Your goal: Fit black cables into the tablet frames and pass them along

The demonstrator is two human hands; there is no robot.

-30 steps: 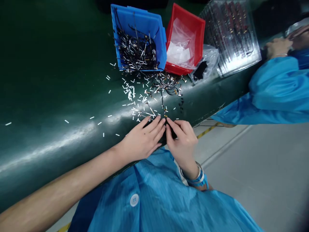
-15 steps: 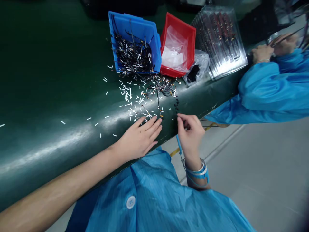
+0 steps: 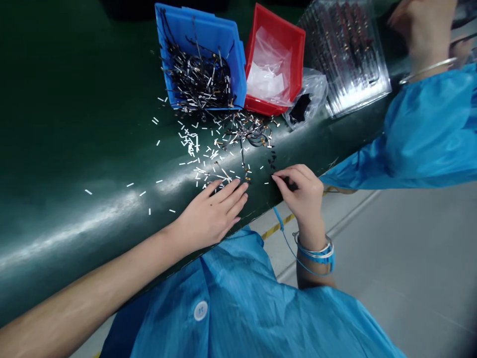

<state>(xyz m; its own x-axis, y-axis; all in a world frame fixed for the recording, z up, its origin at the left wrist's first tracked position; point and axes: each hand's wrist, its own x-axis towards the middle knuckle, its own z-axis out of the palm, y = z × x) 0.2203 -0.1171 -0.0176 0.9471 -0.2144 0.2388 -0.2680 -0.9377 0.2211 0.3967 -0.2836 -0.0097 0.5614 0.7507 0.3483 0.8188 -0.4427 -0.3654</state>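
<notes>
My left hand (image 3: pixel 212 216) lies flat on the green conveyor belt (image 3: pixel 74 149), fingers stretched out. Its fingertips rest by a thin black cable with a gold end (image 3: pixel 246 178). To its right, my right hand (image 3: pixel 303 191) hovers at the belt's near edge with thumb and forefinger pinched together. What the pinch holds is too small to make out. A few small black pieces (image 3: pixel 273 161) lie just beyond those fingertips. Several white slips and black cables (image 3: pixel 223 144) are scattered ahead of both hands.
A blue bin (image 3: pixel 201 54) full of black cables stands at the back, beside a red bin (image 3: pixel 274 59) holding clear bags. Right of them lie a plastic bag (image 3: pixel 303 102) and a clear tray (image 3: pixel 345 54). A co-worker's blue sleeve (image 3: pixel 421 134) and hand (image 3: pixel 421 30) reach in from the right.
My hands were together over a small dark item at the belt's edge. The right hand has since pulled away to the right; the left stays flat. The co-worker's hand has risen.
</notes>
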